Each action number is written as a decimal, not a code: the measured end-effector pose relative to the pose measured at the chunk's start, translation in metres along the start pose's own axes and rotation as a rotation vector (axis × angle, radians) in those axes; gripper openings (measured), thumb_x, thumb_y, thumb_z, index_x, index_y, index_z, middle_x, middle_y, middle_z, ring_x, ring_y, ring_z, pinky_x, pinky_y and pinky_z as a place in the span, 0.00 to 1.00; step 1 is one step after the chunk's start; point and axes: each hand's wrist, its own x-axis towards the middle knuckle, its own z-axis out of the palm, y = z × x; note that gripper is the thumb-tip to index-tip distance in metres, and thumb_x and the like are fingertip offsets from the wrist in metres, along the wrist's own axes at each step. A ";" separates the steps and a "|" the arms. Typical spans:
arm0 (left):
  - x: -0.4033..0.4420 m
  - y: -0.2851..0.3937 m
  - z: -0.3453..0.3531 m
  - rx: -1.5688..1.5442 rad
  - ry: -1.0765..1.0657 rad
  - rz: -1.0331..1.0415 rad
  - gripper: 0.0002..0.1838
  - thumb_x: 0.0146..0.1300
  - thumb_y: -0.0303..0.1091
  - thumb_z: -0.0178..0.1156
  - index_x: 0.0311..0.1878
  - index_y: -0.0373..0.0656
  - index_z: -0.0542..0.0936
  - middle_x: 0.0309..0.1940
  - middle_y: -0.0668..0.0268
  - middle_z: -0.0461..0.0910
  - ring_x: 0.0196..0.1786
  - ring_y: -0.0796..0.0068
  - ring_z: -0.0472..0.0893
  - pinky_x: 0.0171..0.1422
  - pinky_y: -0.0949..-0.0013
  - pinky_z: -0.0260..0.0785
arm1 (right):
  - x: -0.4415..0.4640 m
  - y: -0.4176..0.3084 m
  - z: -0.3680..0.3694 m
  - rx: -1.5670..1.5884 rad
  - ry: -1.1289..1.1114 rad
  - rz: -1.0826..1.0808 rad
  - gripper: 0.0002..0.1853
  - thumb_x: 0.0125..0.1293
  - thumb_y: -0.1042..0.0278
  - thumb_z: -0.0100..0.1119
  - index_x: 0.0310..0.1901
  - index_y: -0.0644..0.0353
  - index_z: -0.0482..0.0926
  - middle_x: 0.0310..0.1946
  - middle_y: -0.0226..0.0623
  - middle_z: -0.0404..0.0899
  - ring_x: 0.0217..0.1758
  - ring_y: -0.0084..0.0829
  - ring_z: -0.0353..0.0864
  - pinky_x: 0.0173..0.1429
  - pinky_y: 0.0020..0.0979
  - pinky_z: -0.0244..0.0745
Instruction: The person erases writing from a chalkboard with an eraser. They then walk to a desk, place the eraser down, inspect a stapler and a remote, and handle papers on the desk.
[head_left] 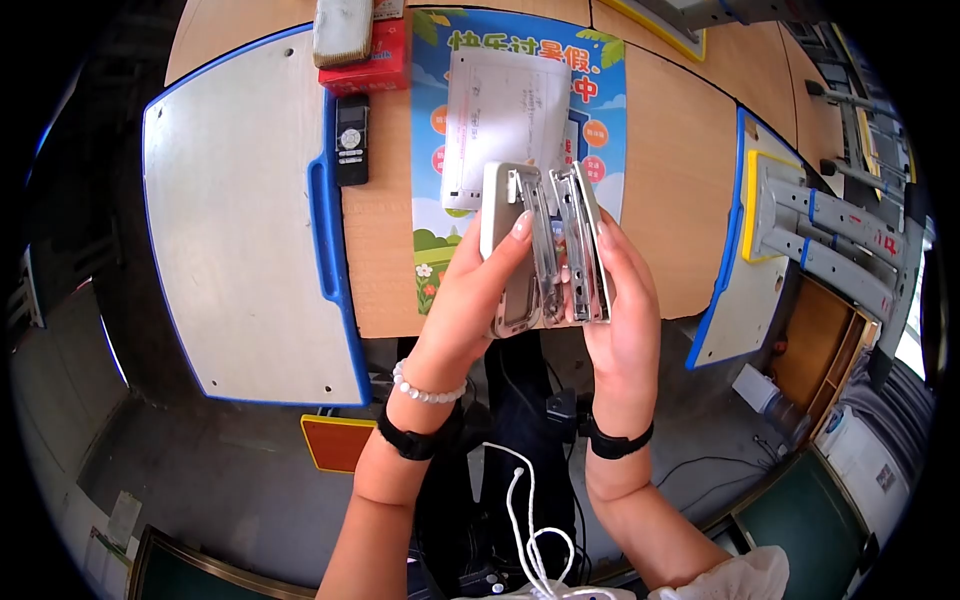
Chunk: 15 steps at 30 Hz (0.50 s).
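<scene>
A grey-white stapler (543, 245) is held up above the near edge of the desk, hinged open so its metal inner parts face me. My left hand (458, 305) grips the left half, the thumb laid across its side. Around the right half my right hand (628, 300) is closed, with its thumb near the upper end. Whether staples sit in the metal channel is too small to tell. Just beyond the stapler, a white printed paper (500, 120) lies on a colourful poster (432, 255) with Chinese lettering.
Left of the poster is a black remote-like device (352, 140). Behind it, a felt board eraser (342, 32) rests on a red box (385, 62). A white, blue-edged desktop (245, 220) adjoins on the left. Upturned chair or stool legs (830, 220) stand at right.
</scene>
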 end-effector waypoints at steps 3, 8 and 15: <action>-0.003 0.001 0.003 0.032 -0.009 0.009 0.26 0.73 0.41 0.54 0.67 0.38 0.65 0.55 0.64 0.75 0.54 0.79 0.75 0.58 0.71 0.70 | -0.002 -0.003 0.001 -0.003 -0.006 -0.035 0.24 0.74 0.65 0.43 0.67 0.69 0.66 0.56 0.37 0.77 0.55 0.24 0.78 0.57 0.27 0.73; -0.006 0.003 0.010 0.071 0.031 0.038 0.26 0.73 0.40 0.54 0.69 0.39 0.64 0.52 0.66 0.74 0.51 0.82 0.73 0.56 0.74 0.68 | -0.010 -0.005 0.005 -0.104 -0.008 -0.208 0.23 0.74 0.68 0.48 0.67 0.70 0.66 0.62 0.40 0.73 0.64 0.25 0.71 0.67 0.28 0.64; -0.008 0.006 0.012 0.082 0.058 0.104 0.26 0.74 0.40 0.54 0.69 0.38 0.64 0.50 0.68 0.74 0.49 0.84 0.70 0.55 0.76 0.66 | -0.013 -0.002 0.014 -0.287 -0.042 -0.378 0.21 0.74 0.68 0.48 0.65 0.68 0.69 0.59 0.37 0.73 0.61 0.25 0.71 0.66 0.27 0.63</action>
